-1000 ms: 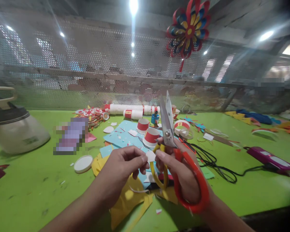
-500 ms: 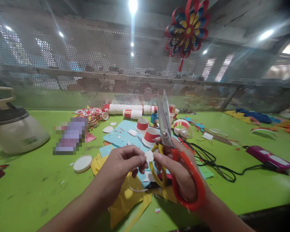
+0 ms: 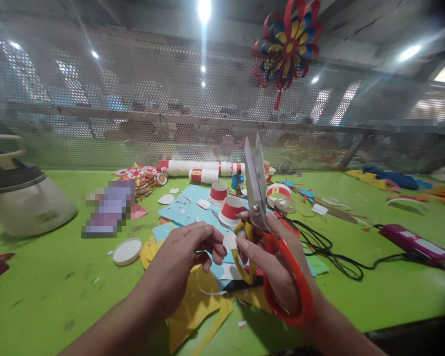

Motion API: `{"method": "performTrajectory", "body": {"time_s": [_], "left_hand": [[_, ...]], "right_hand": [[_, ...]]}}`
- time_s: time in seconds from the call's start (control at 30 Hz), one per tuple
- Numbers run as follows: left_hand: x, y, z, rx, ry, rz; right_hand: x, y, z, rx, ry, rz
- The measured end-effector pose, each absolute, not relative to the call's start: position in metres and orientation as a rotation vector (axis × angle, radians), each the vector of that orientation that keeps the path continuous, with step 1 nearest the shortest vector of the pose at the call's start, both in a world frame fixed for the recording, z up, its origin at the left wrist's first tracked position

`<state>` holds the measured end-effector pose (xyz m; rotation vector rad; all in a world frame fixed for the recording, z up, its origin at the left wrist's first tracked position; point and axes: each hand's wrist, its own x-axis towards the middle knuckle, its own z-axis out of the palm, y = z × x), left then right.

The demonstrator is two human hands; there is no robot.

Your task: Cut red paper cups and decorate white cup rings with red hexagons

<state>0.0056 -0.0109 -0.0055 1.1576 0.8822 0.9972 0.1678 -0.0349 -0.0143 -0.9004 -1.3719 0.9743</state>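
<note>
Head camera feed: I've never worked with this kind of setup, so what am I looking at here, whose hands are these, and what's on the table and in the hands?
There is no machine: the camera sits on a person's head, looking forward and down at their own two bare hands. The left hand pinches a small white paper piece. The right hand also touches that piece while carrying scissors, blades pointing up, one handle loop red, one yellow. Below lies a green table strewn with blue and yellow paper sheets, red-banded paper cups, a white lid, a black cable and a purple device. A paper flower hangs on the mesh screen behind.
</note>
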Motion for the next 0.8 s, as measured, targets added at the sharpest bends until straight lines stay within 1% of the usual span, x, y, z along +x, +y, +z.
{"method": "performTrajectory", "body": {"time_s": [0.23, 0.53, 0.8], "left_hand": [[0.0077, -0.0130, -0.0047, 1.149, 0.863, 0.967], [0.0050, -0.0162, -0.0067, 1.258, 0.801, 0.904], [0.0069, -0.0136, -0.0068, 1.215, 0.836, 0.929]], "right_hand": [[0.1649, -0.0392, -0.0097, -0.982, -1.333, 0.912], [0.1638, -0.0389, -0.0122, -0.975, -1.389, 0.759], [0.1652, -0.0405, -0.0137, -0.956, -1.405, 0.742]]}}
